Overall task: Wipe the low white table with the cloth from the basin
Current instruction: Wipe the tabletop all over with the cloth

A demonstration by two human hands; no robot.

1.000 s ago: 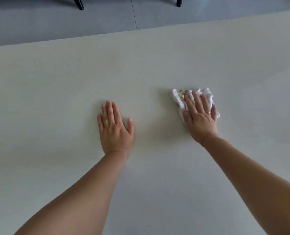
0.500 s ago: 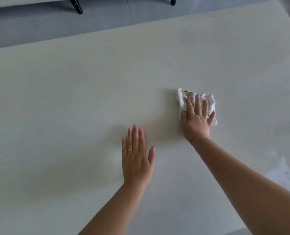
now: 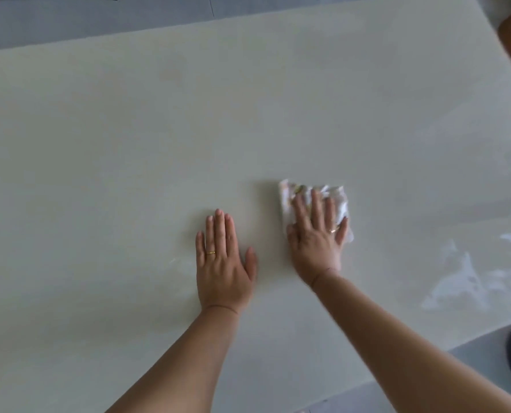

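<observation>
Table (image 3: 129, 129): low, white, fills the view; wet streaks glisten at its right side.
Cloth (image 3: 334, 195): white, crumpled, lying on the table right of centre, pinned under the right hand.
Right hand (image 3: 315, 236): grip a flat press on the cloth, fingers spread, nothing pinched. Over the last second it has worked the cloth nearer the body.
Left hand (image 3: 223, 263): grip released, palm flat on bare table, holding nothing; it has shifted in beside the right hand as a brace.
Judgement: wiping is mid-course; the left and far stretches look dry and probably remain.
</observation>
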